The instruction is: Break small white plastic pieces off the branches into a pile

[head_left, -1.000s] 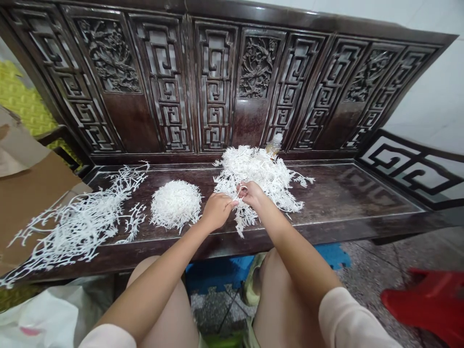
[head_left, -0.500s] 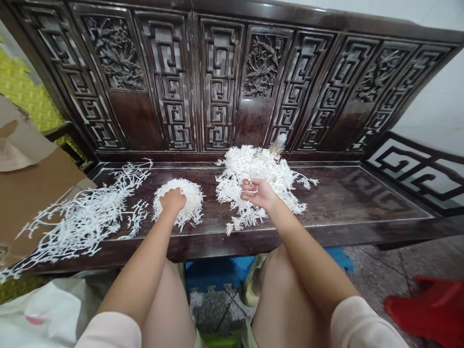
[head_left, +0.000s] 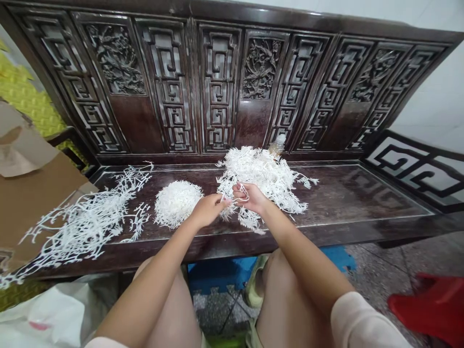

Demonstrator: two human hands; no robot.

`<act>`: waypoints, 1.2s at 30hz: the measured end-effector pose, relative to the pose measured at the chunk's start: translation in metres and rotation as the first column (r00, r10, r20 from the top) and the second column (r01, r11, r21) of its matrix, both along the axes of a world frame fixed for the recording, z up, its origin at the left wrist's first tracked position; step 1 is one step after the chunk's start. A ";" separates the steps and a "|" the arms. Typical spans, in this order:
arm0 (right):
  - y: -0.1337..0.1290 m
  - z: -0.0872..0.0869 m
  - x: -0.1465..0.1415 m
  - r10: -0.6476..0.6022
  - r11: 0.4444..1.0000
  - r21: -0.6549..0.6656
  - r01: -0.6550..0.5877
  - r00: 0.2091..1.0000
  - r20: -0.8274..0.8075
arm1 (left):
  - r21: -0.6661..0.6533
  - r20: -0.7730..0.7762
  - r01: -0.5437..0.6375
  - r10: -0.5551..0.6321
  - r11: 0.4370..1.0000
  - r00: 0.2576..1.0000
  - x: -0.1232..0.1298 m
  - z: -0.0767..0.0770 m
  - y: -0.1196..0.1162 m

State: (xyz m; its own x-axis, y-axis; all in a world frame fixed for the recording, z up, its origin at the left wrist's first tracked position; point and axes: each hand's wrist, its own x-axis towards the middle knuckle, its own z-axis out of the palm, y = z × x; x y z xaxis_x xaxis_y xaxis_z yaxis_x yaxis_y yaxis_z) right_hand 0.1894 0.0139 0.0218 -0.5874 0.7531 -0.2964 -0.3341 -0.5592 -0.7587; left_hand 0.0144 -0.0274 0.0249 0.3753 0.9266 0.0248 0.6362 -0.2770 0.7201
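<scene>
A thin white sprig [head_left: 242, 192] is pinched in the curled fingers of the right hand [head_left: 251, 198], just above the near side of a large heap of branching white sprigs [head_left: 259, 181]. The left hand [head_left: 209, 210] reaches across from the left, its fingertips [head_left: 225, 201] at the sprig's end, though whether they grip it cannot be told. Both hands hover over the dark carved wooden bench seat [head_left: 344, 193]. Left of them sits a round mound of fine white pieces [head_left: 177, 203], and further left lie long loose white branches [head_left: 90, 217], their near ends trailing over the seat edge beside brown cardboard [head_left: 32, 203]. A plastic bottle [head_left: 278, 144] stands behind the heap, against the carved backrest [head_left: 217, 82]. A red stool [head_left: 427, 304] sits near right on the floor.
</scene>
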 end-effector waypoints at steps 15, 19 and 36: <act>-0.002 -0.003 -0.010 0.038 0.999 0.026 -0.040 0.995 0.094 | -0.231 0.232 0.101 -0.046 0.968 0.972 0.000 -0.027 0.016; -0.002 -0.003 -0.010 0.027 0.999 0.032 -0.030 0.994 0.102 | -0.160 0.178 0.084 -0.055 0.984 0.983 0.004 -0.032 0.017; -0.025 0.019 -0.026 -0.283 0.950 0.179 0.255 0.946 0.157 | -0.028 0.308 -0.235 0.232 0.972 0.923 -0.009 -0.024 0.028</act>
State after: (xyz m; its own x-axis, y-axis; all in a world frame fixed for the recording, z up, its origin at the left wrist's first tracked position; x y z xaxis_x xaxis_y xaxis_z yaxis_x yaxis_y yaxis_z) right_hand 0.1634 -0.0107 0.0406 -0.3048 0.9203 -0.2453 -0.3073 -0.3388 -0.8893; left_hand 0.0059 0.0003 0.0005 0.1208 0.9862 0.1133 0.4318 -0.1549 0.8885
